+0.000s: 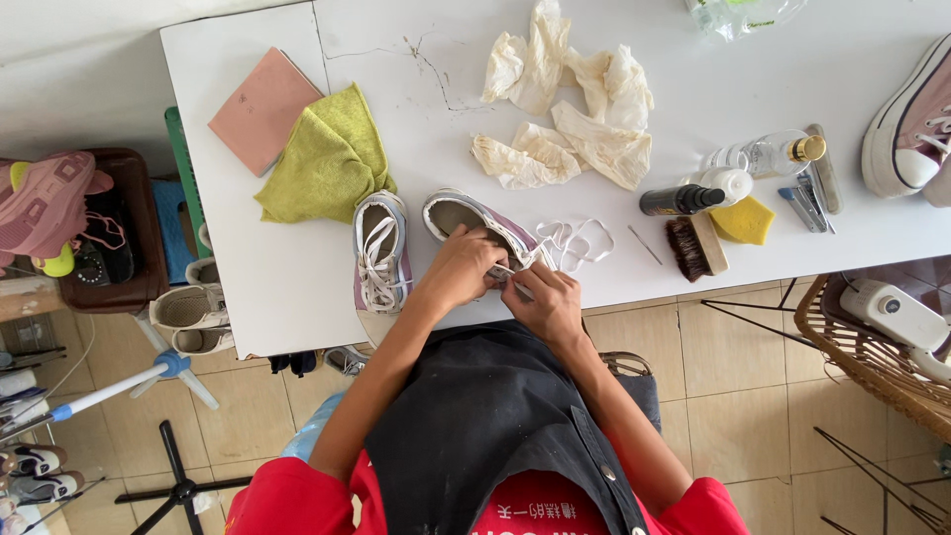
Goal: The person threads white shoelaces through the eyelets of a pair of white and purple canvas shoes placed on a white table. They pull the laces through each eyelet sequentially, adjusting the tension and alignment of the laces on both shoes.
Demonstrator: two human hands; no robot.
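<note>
A small pale canvas sneaker with a pink and blue trim (466,220) is held at the near edge of the cracked white tabletop (297,287) by both hands. The left hand (461,267) is closed over the sneaker's eyelet area, and the right hand (548,305) is pinched shut on the end of a white shoelace (570,243), which appears to be worked at the lower eyelets. Most of the lace lies in loose loops on the table just beyond the right hand, so the lacing of this shoe is judged to be at an early stage, with nearly the whole length left to thread. Just to the left, a matching sneaker (380,253) stands on the table with its lace already crossed through the eyelets, though whether it is tied cannot be told. Further up the table a crumpled yellow-green cloth (327,159) lies partly over a flat pink square pad (263,107), and several crumpled cream cloths (565,109) are spread in the middle. To the right a dark spray bottle with a white cap (693,196), a clear bottle with a gold cap (768,154), a yellow sponge (743,220) and a wooden brush with dark bristles (693,248) are grouped together. A larger pink high-top sneaker (906,129) rests at the far right edge.
</note>
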